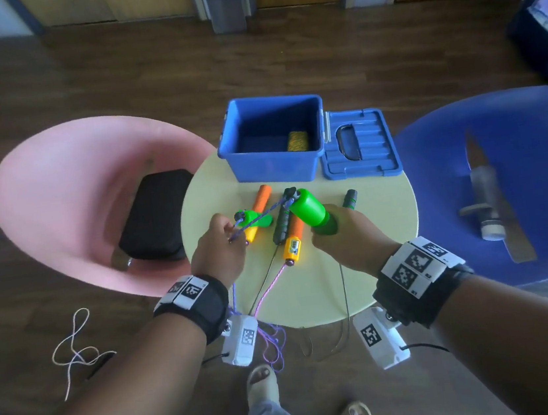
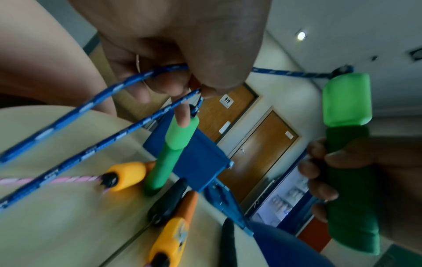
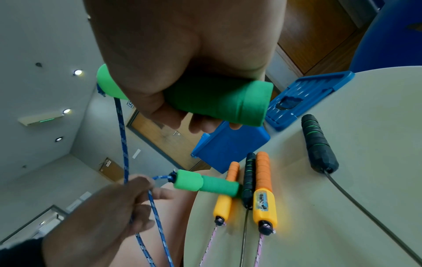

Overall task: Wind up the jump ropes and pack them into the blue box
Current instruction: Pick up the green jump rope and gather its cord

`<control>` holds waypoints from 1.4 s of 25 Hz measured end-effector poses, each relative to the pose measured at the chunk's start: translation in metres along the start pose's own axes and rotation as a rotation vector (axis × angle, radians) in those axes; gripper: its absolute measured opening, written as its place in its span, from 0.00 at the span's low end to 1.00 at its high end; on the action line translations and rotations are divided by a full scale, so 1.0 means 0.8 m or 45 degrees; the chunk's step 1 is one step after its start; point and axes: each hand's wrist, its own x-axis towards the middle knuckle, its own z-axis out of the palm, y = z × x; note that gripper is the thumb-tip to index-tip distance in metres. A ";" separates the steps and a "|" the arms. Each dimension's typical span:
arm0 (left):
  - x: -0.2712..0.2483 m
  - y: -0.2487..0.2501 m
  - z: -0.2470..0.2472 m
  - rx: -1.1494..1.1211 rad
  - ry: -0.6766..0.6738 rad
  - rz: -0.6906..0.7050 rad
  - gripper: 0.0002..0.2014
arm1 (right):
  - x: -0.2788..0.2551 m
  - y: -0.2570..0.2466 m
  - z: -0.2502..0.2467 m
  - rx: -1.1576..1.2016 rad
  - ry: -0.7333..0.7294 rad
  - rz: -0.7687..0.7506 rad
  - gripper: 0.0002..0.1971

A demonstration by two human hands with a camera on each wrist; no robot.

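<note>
My right hand [image 1: 333, 234] grips one green handle [image 1: 311, 211] [image 3: 217, 101] of a jump rope and holds it raised above the table. Its blue cord [image 1: 266, 212] [image 2: 102, 126] runs left to my left hand [image 1: 222, 244], whose fingers [image 2: 160, 86] pinch the two strands. The other green handle [image 1: 255, 221] [image 3: 205, 184] lies on the round table [image 1: 382, 228] by my left fingers. The open blue box [image 1: 271, 138] stands at the table's far side with a yellow wound rope [image 1: 297, 140] inside.
Orange-yellow handles [image 1: 292, 239] with a pink cord and black handles [image 1: 349, 199] with a thin dark cord lie on the table; cords hang over its near edge. The blue lid [image 1: 358, 143] lies right of the box. A pink chair [image 1: 68, 205] is left, a blue chair [image 1: 504, 179] right.
</note>
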 end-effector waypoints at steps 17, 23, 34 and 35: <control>-0.123 0.134 -0.135 -0.512 0.046 0.479 0.04 | -0.053 -0.066 -0.016 0.248 -0.218 -0.355 0.16; -0.131 0.138 -0.143 -0.578 0.029 0.466 0.10 | -0.051 -0.078 -0.010 0.377 -0.266 -0.382 0.20; -0.128 0.047 -0.144 -0.704 0.073 0.352 0.07 | -0.063 -0.123 -0.005 1.012 -0.416 -0.313 0.12; -0.125 0.017 -0.132 -0.559 0.078 0.282 0.08 | -0.064 -0.130 -0.012 1.182 -0.404 -0.317 0.08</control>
